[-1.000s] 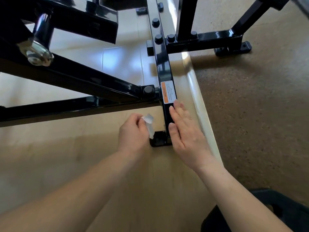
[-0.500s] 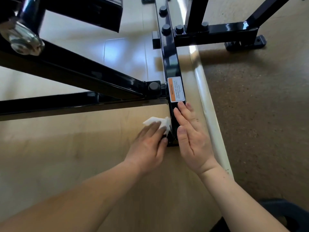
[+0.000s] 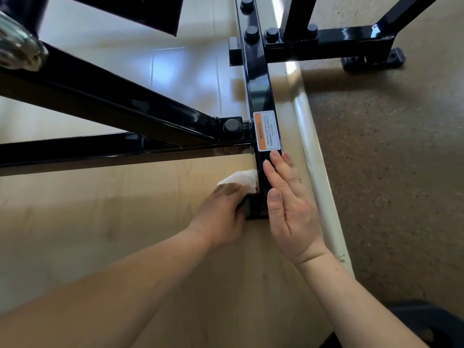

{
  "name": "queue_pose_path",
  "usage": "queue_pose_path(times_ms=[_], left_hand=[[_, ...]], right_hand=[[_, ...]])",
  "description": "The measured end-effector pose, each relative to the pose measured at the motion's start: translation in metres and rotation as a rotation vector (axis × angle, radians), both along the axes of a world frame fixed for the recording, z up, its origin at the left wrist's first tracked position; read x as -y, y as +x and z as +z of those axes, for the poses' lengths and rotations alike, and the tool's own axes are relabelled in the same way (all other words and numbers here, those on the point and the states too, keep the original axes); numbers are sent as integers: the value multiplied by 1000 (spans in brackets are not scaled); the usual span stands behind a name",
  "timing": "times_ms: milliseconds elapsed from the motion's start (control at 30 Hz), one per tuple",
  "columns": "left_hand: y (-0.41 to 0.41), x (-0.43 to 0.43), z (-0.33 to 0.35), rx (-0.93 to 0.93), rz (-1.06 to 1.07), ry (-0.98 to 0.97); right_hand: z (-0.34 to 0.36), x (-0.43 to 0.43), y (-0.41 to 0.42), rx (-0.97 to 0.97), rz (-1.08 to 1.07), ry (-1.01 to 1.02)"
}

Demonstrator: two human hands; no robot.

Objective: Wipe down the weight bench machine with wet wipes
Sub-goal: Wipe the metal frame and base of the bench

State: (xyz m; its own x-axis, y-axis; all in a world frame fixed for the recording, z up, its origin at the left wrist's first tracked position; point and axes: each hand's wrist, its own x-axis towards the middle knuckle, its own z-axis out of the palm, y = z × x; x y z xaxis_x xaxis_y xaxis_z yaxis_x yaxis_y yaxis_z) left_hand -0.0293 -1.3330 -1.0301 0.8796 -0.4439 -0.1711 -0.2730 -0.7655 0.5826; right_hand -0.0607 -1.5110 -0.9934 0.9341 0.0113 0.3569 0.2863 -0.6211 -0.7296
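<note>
A glossy black base bar (image 3: 258, 91) of the weight bench machine runs away from me along the floor, with an orange and white warning label (image 3: 266, 130) on top. My left hand (image 3: 223, 214) presses a white wet wipe (image 3: 239, 179) against the bar's left side near its end; its fingers lie over the wipe and their tips are hidden. My right hand (image 3: 288, 209) lies flat with straight fingers on the bar's top and right side, just below the label.
Two black frame bars (image 3: 120, 106) meet the base bar from the left at a bolt (image 3: 232, 126). A cross foot (image 3: 351, 49) sits at the back right. A white trim strip (image 3: 316, 177) divides light wood flooring from brown speckled floor. A chrome fitting (image 3: 17, 51) shows upper left.
My left hand went from pinching the wipe upright to laying it against the bar's side, then slid it forward along the bar. My right hand stayed flat on the bar.
</note>
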Motion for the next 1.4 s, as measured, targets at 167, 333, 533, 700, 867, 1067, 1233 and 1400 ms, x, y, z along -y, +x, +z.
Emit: queue_pose_path(times_ms=[167, 333, 533, 700, 867, 1067, 1233, 1400], left_hand=[[-19, -8, 9, 202, 41, -67], [22, 8, 15, -50, 11, 99], [28, 19, 7, -252, -135, 40], [-3, 0, 26, 62, 29, -96], [-36, -5, 19, -290, -31, -55], [-21, 1, 6, 93, 2, -30], [-46, 0, -5, -8, -196, 318], [-57, 1, -5, -102, -226, 366]], right_hand=[[0, -1, 0, 13, -16, -10], [-1, -1, 2, 25, -25, -17], [0, 0, 0, 10, -5, -22], [1, -1, 0, 10, -15, -7], [3, -3, -2, 0, -19, 3], [0, -4, -1, 12, -17, 8], [0, -2, 0, -1, -12, -3], [1, -3, -1, -14, -16, -4]])
